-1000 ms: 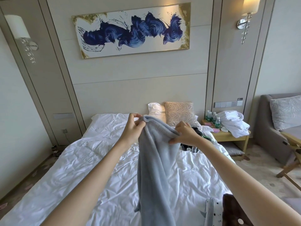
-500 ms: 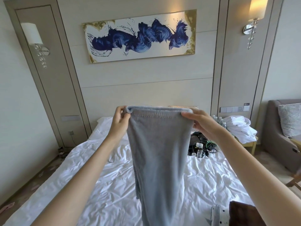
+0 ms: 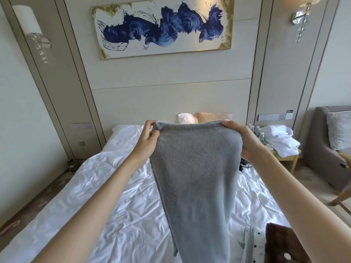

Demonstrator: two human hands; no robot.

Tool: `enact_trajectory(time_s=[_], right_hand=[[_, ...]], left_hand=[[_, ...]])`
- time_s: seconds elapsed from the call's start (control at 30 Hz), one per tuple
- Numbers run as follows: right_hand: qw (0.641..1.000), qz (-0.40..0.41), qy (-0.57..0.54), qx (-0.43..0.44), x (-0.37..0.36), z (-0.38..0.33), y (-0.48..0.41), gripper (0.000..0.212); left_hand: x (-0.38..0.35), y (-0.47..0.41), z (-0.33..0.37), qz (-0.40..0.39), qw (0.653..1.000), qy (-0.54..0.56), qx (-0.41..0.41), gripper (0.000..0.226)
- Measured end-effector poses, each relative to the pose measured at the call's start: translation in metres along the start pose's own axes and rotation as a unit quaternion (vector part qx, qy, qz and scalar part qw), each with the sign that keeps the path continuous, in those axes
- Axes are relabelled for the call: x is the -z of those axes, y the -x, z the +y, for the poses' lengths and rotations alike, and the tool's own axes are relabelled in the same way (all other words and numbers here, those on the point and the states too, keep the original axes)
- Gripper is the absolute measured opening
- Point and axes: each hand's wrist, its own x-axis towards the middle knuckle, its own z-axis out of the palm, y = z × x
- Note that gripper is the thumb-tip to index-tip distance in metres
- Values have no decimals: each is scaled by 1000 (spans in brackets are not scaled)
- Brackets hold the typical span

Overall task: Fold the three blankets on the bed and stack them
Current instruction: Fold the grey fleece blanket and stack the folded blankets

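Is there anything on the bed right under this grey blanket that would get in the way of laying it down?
Nothing visible: the grey blanket hangs over bare white duvet.

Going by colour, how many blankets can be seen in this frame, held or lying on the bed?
Grey fleece blanket, held up by the left hand and right hand: 1
White black-dotted blanket on the white bed: 1
Dark brown blanket beside it: 1
Total: 3
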Motion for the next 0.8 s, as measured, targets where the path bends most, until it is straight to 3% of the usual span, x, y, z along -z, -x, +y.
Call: enact_trajectory(time_s=[0.2, 0.4, 0.63, 0.8], right_hand=[[988, 146, 30, -44, 28, 52, -35, 12], [941, 269, 203, -8, 52, 65, -102, 25], [884, 306, 314, 163, 48, -35, -178, 35], [852, 283, 377, 228, 44, -54, -163, 33]], left_hand=[[-27, -24, -65, 4, 997, -28, 70, 21], [-45, -101, -87, 17, 992, -56, 108, 11], [-19, -211, -7, 49, 998, -26, 6, 4], [-3, -204, 7, 43, 998, -20, -47, 3]])
